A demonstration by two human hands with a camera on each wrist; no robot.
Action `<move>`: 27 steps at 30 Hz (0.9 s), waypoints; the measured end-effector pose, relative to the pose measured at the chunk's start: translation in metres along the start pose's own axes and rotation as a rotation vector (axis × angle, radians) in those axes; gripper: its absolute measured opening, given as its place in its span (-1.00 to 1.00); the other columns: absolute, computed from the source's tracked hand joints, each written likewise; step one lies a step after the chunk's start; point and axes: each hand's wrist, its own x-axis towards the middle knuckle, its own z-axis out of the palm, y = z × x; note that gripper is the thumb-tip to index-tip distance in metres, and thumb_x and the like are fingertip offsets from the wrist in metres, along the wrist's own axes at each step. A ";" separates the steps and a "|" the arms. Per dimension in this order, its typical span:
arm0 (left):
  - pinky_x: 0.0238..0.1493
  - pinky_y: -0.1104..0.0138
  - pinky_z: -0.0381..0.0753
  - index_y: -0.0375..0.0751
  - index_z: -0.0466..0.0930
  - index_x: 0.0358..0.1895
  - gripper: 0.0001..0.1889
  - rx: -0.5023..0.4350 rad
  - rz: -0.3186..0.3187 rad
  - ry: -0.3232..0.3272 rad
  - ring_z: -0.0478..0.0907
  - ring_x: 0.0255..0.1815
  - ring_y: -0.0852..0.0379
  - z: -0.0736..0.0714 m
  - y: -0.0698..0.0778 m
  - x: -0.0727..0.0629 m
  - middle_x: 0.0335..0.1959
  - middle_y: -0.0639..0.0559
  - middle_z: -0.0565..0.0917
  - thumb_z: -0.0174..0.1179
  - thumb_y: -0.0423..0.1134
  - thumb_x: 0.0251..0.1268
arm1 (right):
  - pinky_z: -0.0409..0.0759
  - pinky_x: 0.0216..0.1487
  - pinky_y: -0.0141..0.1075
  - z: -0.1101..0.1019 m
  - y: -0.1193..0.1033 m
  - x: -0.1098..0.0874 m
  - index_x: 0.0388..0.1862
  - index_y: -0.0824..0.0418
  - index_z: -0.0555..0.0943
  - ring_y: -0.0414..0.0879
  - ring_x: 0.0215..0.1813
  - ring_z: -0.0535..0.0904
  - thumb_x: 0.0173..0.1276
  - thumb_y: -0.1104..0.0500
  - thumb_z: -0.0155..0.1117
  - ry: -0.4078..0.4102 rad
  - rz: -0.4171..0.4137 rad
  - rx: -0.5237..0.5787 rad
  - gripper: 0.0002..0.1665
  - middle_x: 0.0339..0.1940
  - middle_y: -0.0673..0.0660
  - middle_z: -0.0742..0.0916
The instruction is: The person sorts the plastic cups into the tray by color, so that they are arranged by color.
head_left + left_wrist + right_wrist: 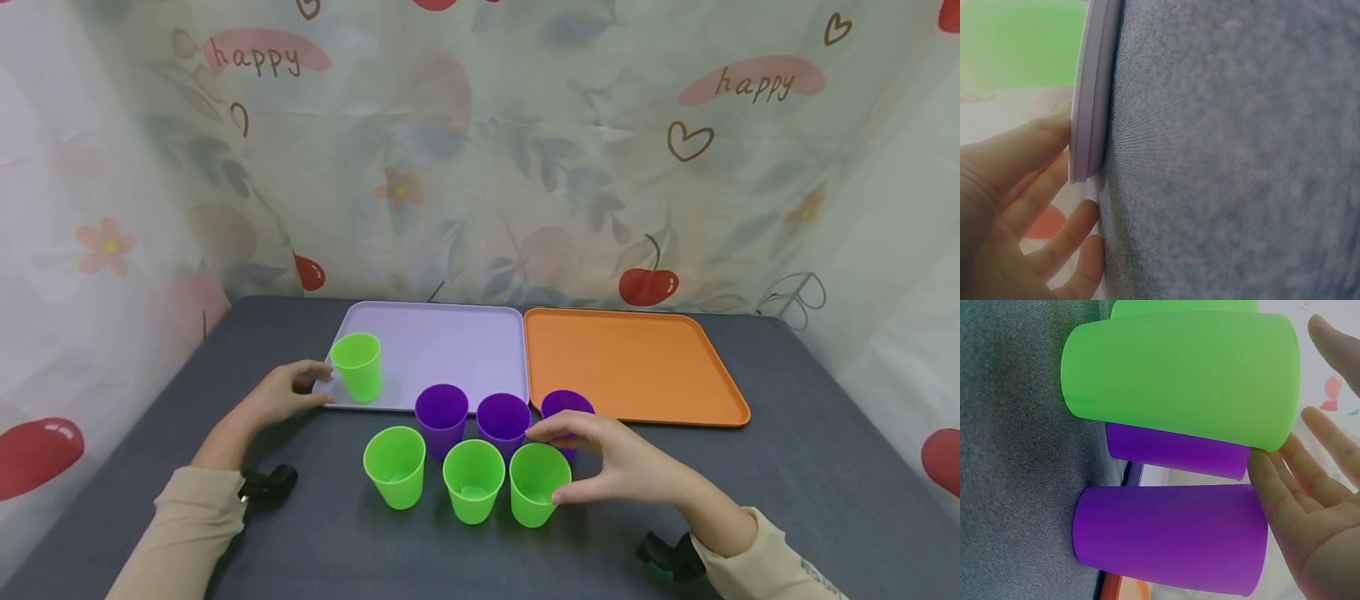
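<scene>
A bright green cup (358, 371) stands upright on the left side of the lilac tray (442, 333). Just outside that tray's left edge is my left hand (288, 390), its thumb and fingers spread and holding nothing. My right hand (626, 462) reaches over the rightmost front green cup (531, 492), with thumb and fingers apart near its rim. Seen from the right wrist, fingertips (1260, 464) lie between this green cup (1179, 375) and a purple cup (1172, 537), partly hidden by the hand in the head view.
Two more green cups, at left (395, 475) and middle (473, 487), share the front row. Behind are purple cups at left (442, 421), middle (503, 417) and right (566, 402). An orange tray (630, 358) adjoins the lilac one. Patterned curtains (480, 167) surround the dark table.
</scene>
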 end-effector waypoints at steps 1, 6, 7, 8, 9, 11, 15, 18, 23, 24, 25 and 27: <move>0.07 -0.09 0.47 -0.34 0.43 0.17 -0.49 0.001 -0.001 -0.001 0.42 0.13 -0.37 0.000 0.000 0.000 0.12 -0.32 0.53 0.24 -0.16 0.19 | 0.52 0.18 -0.31 0.000 0.000 0.000 0.14 0.34 0.45 -0.13 0.12 0.56 0.08 0.18 0.44 0.000 -0.001 0.003 -0.35 0.07 0.23 0.61; 0.07 -0.09 0.47 -0.35 0.44 0.17 -0.49 0.001 0.012 0.010 0.44 0.13 -0.37 0.000 0.000 -0.001 0.10 -0.32 0.54 0.25 -0.17 0.19 | 0.51 0.18 -0.36 0.002 0.001 0.000 0.14 0.31 0.45 -0.15 0.11 0.57 0.07 0.17 0.45 0.004 0.020 0.000 -0.35 0.07 0.21 0.62; 0.06 -0.09 0.48 -0.35 0.44 0.16 -0.49 0.001 0.017 0.013 0.44 0.12 -0.37 0.000 0.000 -0.001 0.10 -0.32 0.54 0.25 -0.17 0.18 | 0.51 0.18 -0.37 0.002 0.001 0.000 0.14 0.31 0.46 -0.15 0.11 0.57 0.07 0.16 0.45 0.005 0.025 -0.004 -0.34 0.07 0.20 0.62; 0.06 -0.09 0.48 -0.36 0.44 0.16 -0.49 0.001 0.022 0.016 0.44 0.12 -0.37 0.000 0.000 -0.001 0.09 -0.33 0.54 0.25 -0.17 0.18 | 0.51 0.18 -0.37 0.003 0.001 0.000 0.14 0.30 0.46 -0.16 0.11 0.57 0.06 0.15 0.46 0.005 0.028 -0.011 -0.34 0.07 0.19 0.62; 0.06 -0.09 0.48 -0.35 0.44 0.16 -0.49 0.001 0.024 0.017 0.45 0.12 -0.37 0.000 0.000 -0.002 0.09 -0.32 0.55 0.25 -0.17 0.18 | 0.51 0.17 -0.37 0.003 0.001 0.000 0.14 0.30 0.46 -0.16 0.10 0.57 0.05 0.14 0.46 0.006 0.028 -0.017 -0.33 0.07 0.19 0.62; 0.05 -0.09 0.48 -0.36 0.44 0.15 -0.50 0.001 0.029 0.019 0.45 0.11 -0.37 0.000 0.000 -0.001 0.08 -0.33 0.55 0.25 -0.17 0.18 | 0.52 0.16 -0.36 0.004 0.001 0.000 0.14 0.30 0.46 -0.15 0.10 0.57 0.04 0.14 0.48 0.007 0.021 -0.029 -0.32 0.07 0.18 0.62; 0.07 -0.10 0.47 -0.36 0.45 0.15 -0.50 -0.003 0.029 0.019 0.44 0.12 -0.38 0.000 0.000 -0.002 0.09 -0.33 0.55 0.25 -0.18 0.19 | 0.54 0.13 -0.34 0.005 0.000 0.001 0.15 0.30 0.46 -0.15 0.07 0.57 0.03 0.13 0.48 0.010 0.004 -0.051 -0.30 0.07 0.18 0.62; 0.07 -0.10 0.47 -0.36 0.44 0.15 -0.50 -0.002 0.029 0.016 0.44 0.12 -0.38 0.000 -0.001 -0.002 0.09 -0.33 0.54 0.24 -0.17 0.19 | 0.56 0.11 -0.33 0.005 -0.001 0.001 0.15 0.30 0.46 -0.14 0.06 0.57 0.05 0.11 0.47 0.016 -0.006 -0.068 -0.31 0.07 0.18 0.62; 0.07 -0.10 0.46 -0.35 0.44 0.16 -0.50 -0.005 0.021 0.010 0.43 0.13 -0.38 -0.001 -0.001 -0.001 0.10 -0.32 0.54 0.24 -0.17 0.20 | 0.58 0.07 -0.34 0.004 -0.004 0.000 0.15 0.26 0.47 -0.15 0.05 0.57 0.07 0.08 0.46 0.029 -0.012 -0.091 -0.33 0.06 0.14 0.63; 0.07 -0.10 0.46 -0.35 0.44 0.16 -0.50 -0.004 0.019 0.009 0.42 0.13 -0.38 -0.001 -0.001 -0.001 0.11 -0.33 0.53 0.24 -0.17 0.20 | 0.58 0.07 -0.34 0.003 -0.005 0.000 0.15 0.25 0.48 -0.16 0.05 0.57 0.07 0.08 0.46 0.031 -0.008 -0.094 -0.34 0.06 0.13 0.63; 0.08 -0.10 0.46 -0.34 0.44 0.17 -0.50 -0.007 0.015 0.009 0.42 0.14 -0.37 -0.001 -0.001 -0.001 0.11 -0.32 0.53 0.24 -0.17 0.20 | 0.58 0.06 -0.35 0.003 -0.006 0.000 0.15 0.24 0.48 -0.17 0.05 0.57 0.06 0.09 0.47 0.032 0.004 -0.089 -0.34 0.05 0.10 0.63; 0.08 -0.10 0.46 -0.34 0.43 0.17 -0.50 -0.007 0.012 0.008 0.42 0.14 -0.38 0.000 -0.001 -0.001 0.11 -0.32 0.53 0.24 -0.18 0.20 | 0.58 0.05 -0.35 0.001 -0.009 -0.001 0.14 0.21 0.49 -0.20 0.05 0.56 0.05 0.09 0.47 0.030 0.025 -0.084 -0.34 0.05 0.06 0.63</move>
